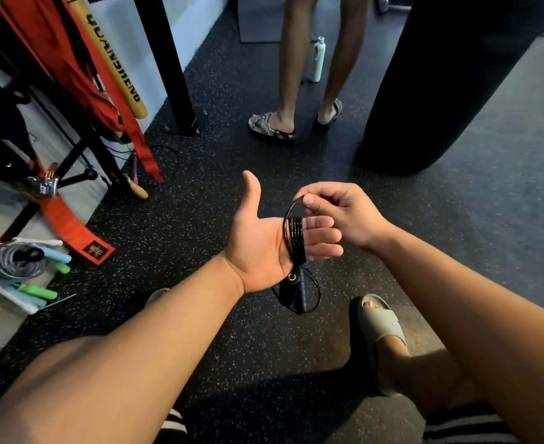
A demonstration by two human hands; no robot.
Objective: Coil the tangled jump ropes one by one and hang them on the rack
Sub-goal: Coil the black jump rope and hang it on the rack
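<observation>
Now left grip (pixel 264 248), fingers straight, carries thin black jump rope (pixel 296 233) coils; right grip (pixel 344 209) pinches top loop; far left, yellow stick (pixel 113 62) reads QUANSHENG.

Coiled rope (pixel 296 234) around left hand (pixel 257 251), handles (pixel 291 290) hanging below, rack (pixel 94 145) far left

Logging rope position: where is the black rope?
Head view, centre: black rope wrapped round the left hand, top loop pinched by the right hand.
</observation>
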